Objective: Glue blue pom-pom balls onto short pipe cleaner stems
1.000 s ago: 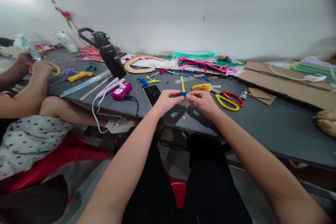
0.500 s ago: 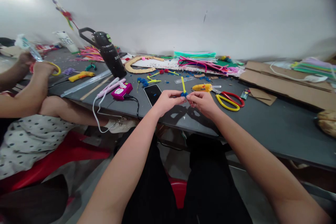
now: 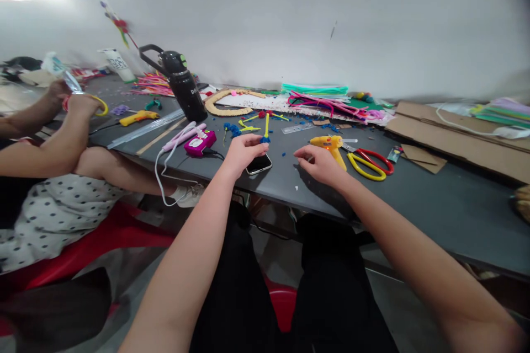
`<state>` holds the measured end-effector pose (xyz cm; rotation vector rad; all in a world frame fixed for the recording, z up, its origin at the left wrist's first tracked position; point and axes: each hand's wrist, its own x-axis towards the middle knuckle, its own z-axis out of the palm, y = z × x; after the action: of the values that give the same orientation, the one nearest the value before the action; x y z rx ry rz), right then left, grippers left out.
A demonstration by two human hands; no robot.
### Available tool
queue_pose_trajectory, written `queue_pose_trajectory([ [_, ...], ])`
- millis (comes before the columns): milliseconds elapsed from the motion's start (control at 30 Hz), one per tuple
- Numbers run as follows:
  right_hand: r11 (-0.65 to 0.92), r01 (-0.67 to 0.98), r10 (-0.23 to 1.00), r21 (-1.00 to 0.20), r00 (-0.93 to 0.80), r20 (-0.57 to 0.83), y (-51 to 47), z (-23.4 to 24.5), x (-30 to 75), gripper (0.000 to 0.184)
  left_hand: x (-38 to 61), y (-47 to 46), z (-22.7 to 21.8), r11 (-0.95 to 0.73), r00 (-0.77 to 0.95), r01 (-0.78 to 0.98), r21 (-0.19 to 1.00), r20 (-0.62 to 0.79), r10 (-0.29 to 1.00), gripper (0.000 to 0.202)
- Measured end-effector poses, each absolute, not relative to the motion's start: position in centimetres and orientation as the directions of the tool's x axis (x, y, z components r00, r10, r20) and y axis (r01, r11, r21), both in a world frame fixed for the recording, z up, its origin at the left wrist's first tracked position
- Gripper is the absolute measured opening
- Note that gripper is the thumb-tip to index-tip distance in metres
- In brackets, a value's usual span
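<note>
My left hand (image 3: 243, 154) is closed, thumb and fingers pinching a small craft piece (image 3: 267, 126) with a blue fuzzy base and an upright yellow stem. Beneath that hand lies a phone (image 3: 260, 164), partly covered by it. My right hand (image 3: 319, 164) hovers over the table edge with thumb and fingertips apart, nothing between them. Just beyond it rests a yellow glue gun (image 3: 330, 146), its handle partly behind the hand. Scissors (image 3: 367, 163) with one red and one yellow handle lie to the right of the glue gun.
A black bottle (image 3: 184, 91) stands at the back left, near a magenta box (image 3: 200, 143) with a cable. Pink pipe cleaners (image 3: 317, 103) and cardboard strips (image 3: 449, 129) line the wall side. At left, a co-worker's hands (image 3: 80, 105) hold yellow-and-red scissors.
My hands have parted. The left has moved left over the phone with the blue-and-yellow piece; the right has let go of it and now sits beside the glue gun.
</note>
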<state>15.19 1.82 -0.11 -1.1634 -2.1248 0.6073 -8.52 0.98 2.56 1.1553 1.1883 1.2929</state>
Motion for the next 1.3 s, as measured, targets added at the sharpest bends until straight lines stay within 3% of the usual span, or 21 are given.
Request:
queue_pose_trajectory([
  [167, 0.604, 0.721, 0.797, -0.339, -0.552, 0.247, 4.4, 0.0, 13.3, 0.029, -8.8, 0.8, 2.4, -0.039, -0.068, -0.047, 0.998, 0.036, 0.997, 0.043],
  [400, 0.621, 0.758, 0.780, -0.197, -0.575, 0.246, 5.3, -0.7, 11.7, 0.017, -8.8, 0.8, 1.8, -0.029, -0.031, -0.016, 0.999, 0.028, 0.999, 0.043],
  [467, 0.634, 0.716, 0.772, -0.294, -0.562, 0.297, 4.9, -0.8, 12.0, 0.015, -8.8, 0.9, 1.6, -0.069, -0.023, 0.041, 0.997, 0.070, 0.997, 0.041],
  [600, 0.531, 0.496, 0.834, -0.688, -0.450, 0.319, 3.9, -0.8, 12.9, 0.016, -8.3, 0.9, 1.6, -0.119, 0.021, 0.141, 0.983, 0.117, 0.993, 0.038],
  [700, 0.450, 0.323, 0.854, -0.833, -0.428, 0.296, 3.3, -0.7, 13.0, 0.024, -7.5, 0.6, 1.8, -0.103, 0.080, 0.108, 0.989, 0.095, 0.992, 0.039],
  [900, 0.399, 0.250, 0.867, -0.882, -0.416, 0.275, 2.8, 0.1, 12.5, 0.039, -6.6, 0.1, 2.2, -0.095, 0.195, 0.017, 0.995, 0.090, 0.977, 0.044],
  [1067, 0.271, 0.107, 0.909, -0.957, -0.356, 0.217, 3.0, 0.3, 12.4, 0.043, -6.8, 0.2, 2.0, -0.125, 0.163, 0.062, 0.990, 0.114, 0.980, 0.043],
  [1300, 0.245, -0.003, 0.914, -0.969, -0.334, 0.232, 2.9, 0.3, 12.5, 0.041, -7.2, 0.4, 1.5, -0.140, 0.148, 0.083, 0.987, 0.127, 0.981, 0.044],
])
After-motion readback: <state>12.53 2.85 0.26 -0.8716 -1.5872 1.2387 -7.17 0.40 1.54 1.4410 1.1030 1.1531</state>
